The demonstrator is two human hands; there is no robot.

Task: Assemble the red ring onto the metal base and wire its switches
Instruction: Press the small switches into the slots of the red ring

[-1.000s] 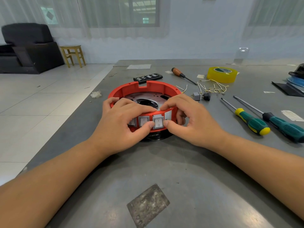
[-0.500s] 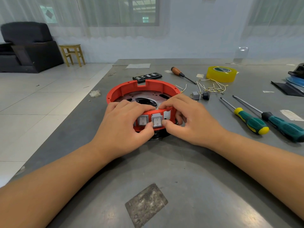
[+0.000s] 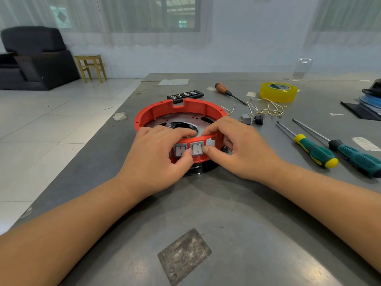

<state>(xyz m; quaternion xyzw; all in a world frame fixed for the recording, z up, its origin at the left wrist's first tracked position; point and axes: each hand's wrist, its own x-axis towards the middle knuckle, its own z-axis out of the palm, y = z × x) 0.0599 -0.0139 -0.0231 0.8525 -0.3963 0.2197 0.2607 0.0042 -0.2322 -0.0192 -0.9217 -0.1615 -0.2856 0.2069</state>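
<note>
The red ring (image 3: 165, 109) sits on the round metal base (image 3: 179, 119) in the middle of the grey table. Grey rocker switches (image 3: 197, 148) are set in the ring's near wall. My left hand (image 3: 156, 159) grips the near wall from the left, fingers over the rim, thumb beside a switch. From the right, my right hand (image 3: 237, 149) holds the same wall, its thumb touching the switch. A loose switch (image 3: 246, 118) and short wires (image 3: 268, 109) lie behind my right hand.
Two green-handled screwdrivers (image 3: 317, 150) lie at the right. A wooden-handled screwdriver (image 3: 226, 92), a yellow tape roll (image 3: 277, 92) and a black bit case (image 3: 185, 95) lie further back. The table's left edge (image 3: 115, 112) runs close to the ring. Black and blue items (image 3: 369, 102) lie far right.
Both hands keep their grip on the ring's near wall. Thumbs have shifted slightly around the middle switch, and the view has moved a little.
</note>
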